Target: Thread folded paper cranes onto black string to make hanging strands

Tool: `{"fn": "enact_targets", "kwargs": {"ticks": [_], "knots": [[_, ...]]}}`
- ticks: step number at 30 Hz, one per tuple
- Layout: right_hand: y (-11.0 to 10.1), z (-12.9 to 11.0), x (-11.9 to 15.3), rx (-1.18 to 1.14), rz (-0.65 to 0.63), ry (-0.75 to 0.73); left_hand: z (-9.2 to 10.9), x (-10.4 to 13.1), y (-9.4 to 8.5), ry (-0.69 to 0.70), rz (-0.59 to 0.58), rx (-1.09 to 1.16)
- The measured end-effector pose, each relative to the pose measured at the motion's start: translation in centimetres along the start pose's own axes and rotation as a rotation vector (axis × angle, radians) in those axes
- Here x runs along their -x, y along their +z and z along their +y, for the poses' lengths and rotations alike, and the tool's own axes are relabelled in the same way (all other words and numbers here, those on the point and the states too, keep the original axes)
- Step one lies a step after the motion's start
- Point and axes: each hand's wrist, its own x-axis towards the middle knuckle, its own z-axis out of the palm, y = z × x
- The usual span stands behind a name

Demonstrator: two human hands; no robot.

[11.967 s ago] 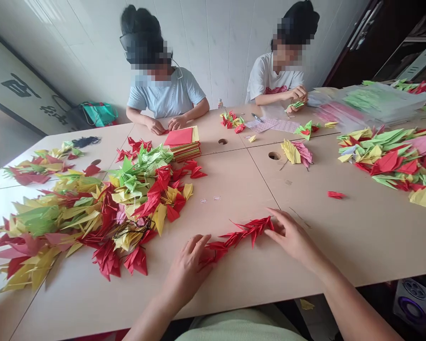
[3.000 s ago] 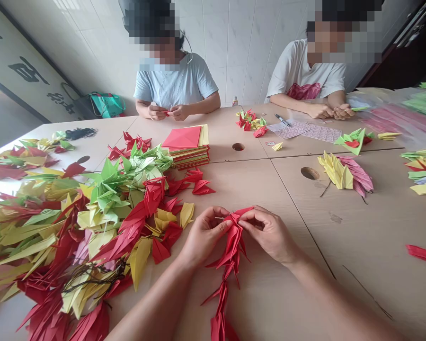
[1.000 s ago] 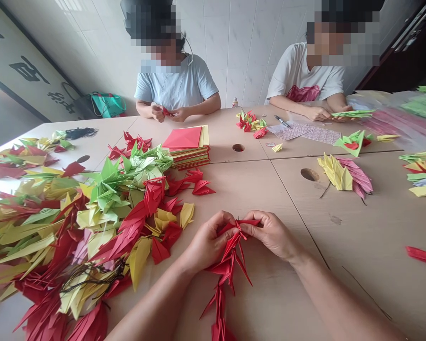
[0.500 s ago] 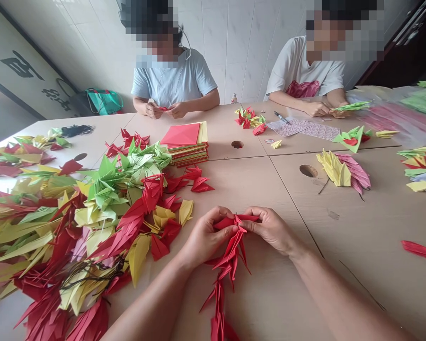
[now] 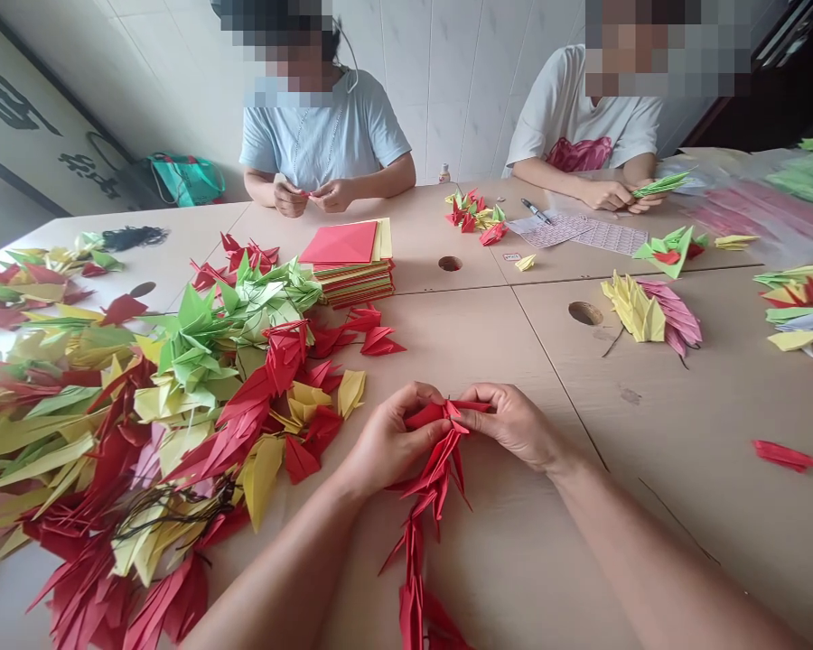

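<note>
My left hand [image 5: 397, 433] and my right hand [image 5: 515, 422] pinch a red folded paper crane [image 5: 453, 412] between them, thumbs and fingertips meeting near its middle. Its wings stretch sideways into both hands. Below it hangs a string of red paper cranes [image 5: 412, 578], running down towards me along the table. Left of my hands lies a big heap of folded paper cranes [image 5: 196, 424] in red, yellow, green and pink, some tied with black thread. A loose yellow folded piece [image 5: 350, 394] rests at the heap's near right edge.
A stack of coloured square paper [image 5: 347, 262] stands beyond the heap. Two people [image 5: 329, 135] sit across the table, folding or holding paper. Yellow and pink crane bundles [image 5: 640, 311] lie to the right, with a red folded piece [image 5: 788, 456] nearer. Round holes [image 5: 451, 264] pierce the tabletop.
The view has shifted slightly. Both hands still pinch the same red crane in nearly the same pose. The person at right has lowered the green paper pieces a little.
</note>
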Motion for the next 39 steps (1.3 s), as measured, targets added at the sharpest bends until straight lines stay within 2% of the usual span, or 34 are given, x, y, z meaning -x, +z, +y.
{"fn": "enact_targets", "kwargs": {"ticks": [12,19,24,30,39], "knots": [[-0.10,0.27,0.01,0.026,-0.009,0.002,-0.32,0.08,0.02,-0.017,-0.037,0.020],[-0.11,0.42,-0.02,0.031,-0.007,-0.017,0.21,-0.01,0.10,-0.033,-0.049,0.058],[0.02,0.12,-0.01,-0.009,-0.020,-0.037,0.52,-0.14,0.02,-0.051,-0.041,0.172],[0.20,-0.07,-0.05,-0.050,-0.040,-0.085,-0.10,-0.21,-0.06,-0.065,-0.017,0.379],[0.22,0.45,-0.07,-0.018,-0.032,-0.080,0.26,-0.18,0.20,-0.086,0.030,0.362]]}}
